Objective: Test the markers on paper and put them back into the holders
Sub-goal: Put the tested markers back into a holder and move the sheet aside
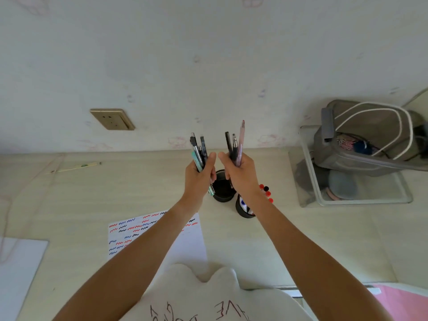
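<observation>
My left hand [199, 173] grips a bunch of pens [198, 150], teal, black and silver, raised above the desk. My right hand [240, 173] grips another bunch [236, 144] of black pens and a pink one, tips up. Both hands hover over an empty black holder [222, 189]. A second black holder [244, 208] stands just right of it under my right wrist, with red- and black-capped markers [266, 193] sticking out. A white sheet of paper [139, 230] covered with red, blue and black squiggles lies in front, partly hidden by my left forearm.
A clear acrylic tray [356, 198] with a grey bag [370, 140] stands at the right. A pencil [76, 167] lies at the far left of the desk near the wall. Another white sheet [18, 269] lies at the left edge. A wall socket [112, 119] is behind.
</observation>
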